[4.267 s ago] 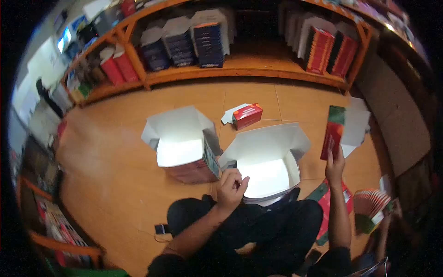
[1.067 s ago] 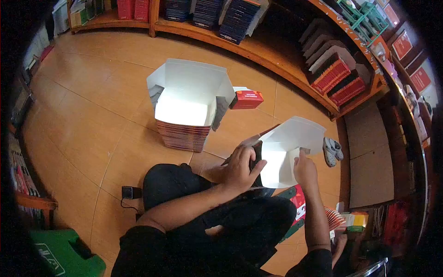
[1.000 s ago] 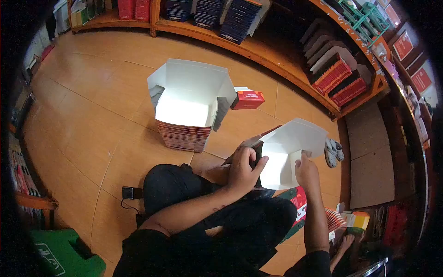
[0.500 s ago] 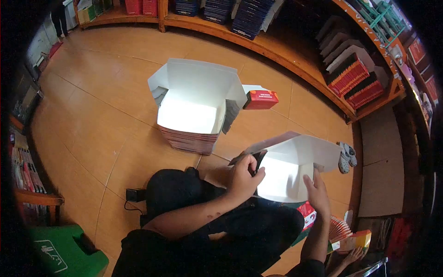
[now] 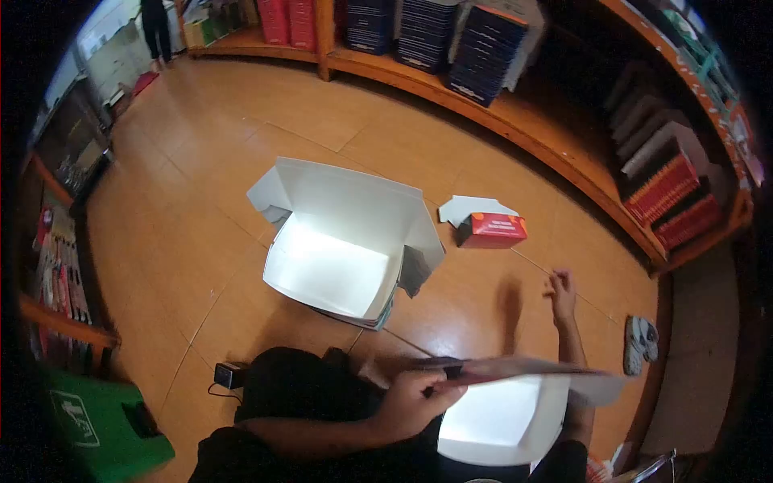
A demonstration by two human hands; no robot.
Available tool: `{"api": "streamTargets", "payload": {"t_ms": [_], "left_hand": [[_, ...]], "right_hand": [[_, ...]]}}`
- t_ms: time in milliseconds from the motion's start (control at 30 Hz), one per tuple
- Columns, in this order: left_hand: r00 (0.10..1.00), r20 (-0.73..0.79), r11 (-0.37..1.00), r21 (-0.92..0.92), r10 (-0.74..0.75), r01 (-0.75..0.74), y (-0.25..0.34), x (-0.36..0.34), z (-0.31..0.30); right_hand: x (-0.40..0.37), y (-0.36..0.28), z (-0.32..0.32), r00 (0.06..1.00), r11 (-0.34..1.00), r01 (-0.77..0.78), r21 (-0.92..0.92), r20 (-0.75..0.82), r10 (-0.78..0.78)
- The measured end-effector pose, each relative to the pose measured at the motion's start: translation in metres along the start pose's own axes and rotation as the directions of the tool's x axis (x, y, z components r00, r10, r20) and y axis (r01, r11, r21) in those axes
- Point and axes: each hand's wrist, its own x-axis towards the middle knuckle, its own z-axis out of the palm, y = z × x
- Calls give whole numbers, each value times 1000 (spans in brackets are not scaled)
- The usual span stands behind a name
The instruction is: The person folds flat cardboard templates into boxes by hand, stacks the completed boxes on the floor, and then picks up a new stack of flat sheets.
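Note:
My left hand (image 5: 419, 401) is closed on the left side flap of an open cardboard box (image 5: 491, 419), white inside, which rests at my lap. The box's lid stands up and is seen nearly edge-on. My right hand (image 5: 562, 296) is stretched out past the lid, above the floor, with its fingers loosely bent and apart and nothing visible in them. Ahead on the floor sits another open white-lined box (image 5: 330, 266), its lid raised and side flaps out. Right of it lies a small red box (image 5: 493, 230) with a white flap, nearest to my right hand.
A wooden shelf (image 5: 451, 84) curves along the back, holding stacks of dark blue boxes (image 5: 487, 56) and red-edged stacks (image 5: 664, 189). Grey clogs (image 5: 641, 344) lie at right. A green bin (image 5: 101, 427) stands at lower left, near a small black block (image 5: 229, 375). A person (image 5: 155, 32) stands far back.
My right hand has let go of the held box and moved forward over the floor. The held box has come lower and its lid has tipped toward me. The view has shifted.

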Motion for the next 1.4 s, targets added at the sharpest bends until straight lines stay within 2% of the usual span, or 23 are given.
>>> {"api": "streamTargets", "payload": {"t_ms": [67, 133, 267, 300, 367, 433, 500, 667, 700, 800, 833, 867, 900, 967, 1000, 1033, 1067, 1100, 1133, 1167, 1200, 1233, 1400], "left_hand": [[999, -4, 998, 34, 43, -43, -7, 1, -4], [997, 58, 998, 40, 48, -51, -10, -2, -7], [951, -83, 954, 61, 299, -295, -30, -4, -3], [950, -77, 950, 102, 302, -294, -30, -4, -2], [950, -62, 944, 148, 307, -295, -30, -4, -3], [952, -57, 940, 187, 302, -287, -30, -4, -5], [950, -44, 933, 205, 309, -294, -19, -3, -8], [975, -34, 972, 86, 221, -217, -22, -10, -1], [973, -18, 971, 67, 229, -228, -23, -10, -1], [951, -140, 954, -85, 275, -289, -27, -15, 11], [930, -137, 932, -83, 340, -353, -20, -19, 9], [921, -133, 926, -42, 367, -375, -23, -22, 9], [907, -133, 916, 2, 399, -402, -27, -23, 8], [902, -113, 909, 75, 417, -410, -23, -33, 7], [790, -134, 796, 213, 598, -566, -20, -36, 6], [645, -128, 643, 349, 753, -682, -17, -39, 5], [507, -59, 472, 471, 860, -745, -16, -39, 2], [425, 29, 356, 496, 905, -792, -12, -38, -3], [379, 104, 285, 488, 919, -825, -10, -32, -5], [326, 176, 210, 477, 929, -854, -11, -25, -7], [327, 174, 212, 473, 929, -855, -13, -21, -12], [355, 331, 174, 469, 874, -866, -16, -19, -18], [334, 446, 180, 353, 830, -918, -17, -20, -25]], "right_hand": [[34, -37, 69, 914, 754, 406, -516, 210, -348], [72, -37, 106, 691, 320, 691, -648, 462, -556], [93, -34, 157, 681, 14, 623, -782, 534, -501], [91, -32, 159, 681, 24, 628, -777, 535, -501], [72, -56, 163, 852, 144, 522, -841, 508, -124], [77, -23, 140, 802, 142, 581, -801, 533, -270], [64, -14, 112, 860, 521, 426, -740, 510, 20], [-40, 11, 7, 979, 831, 204, -518, 127, -161], [-61, 37, -20, 984, 966, 171, -192, -7, -176], [-157, -15, -85, 908, 947, 300, -114, -270, -320], [-203, -79, -73, 897, 979, 99, -179, -410, -166], [-234, -96, -86, 850, 960, 201, -195, -452, -270], [-254, -108, -95, 668, 757, 466, -458, -379, -640], [-308, -139, -88, 569, 649, 626, -433, -315, -760], [-334, -156, -67, 566, 647, 618, -447, -317, -761], [-357, -173, -39, 744, 744, 652, 149, -319, -588], [-373, -183, -24, 882, 583, 430, 690, -182, -435], [-369, -168, -39, 728, 721, 683, -115, 32, -684], [-364, -152, -54, 661, 175, 622, -763, 392, -640], [-346, -220, 23, 331, 20, 858, -513, 523, -786], [-340, -232, 40, 359, 95, 895, -435, 579, -732], [-338, -245, 53, 574, 186, 806, -562, 664, -480], [-327, -254, 82, 685, 366, 728, -580, 628, -369]]}}
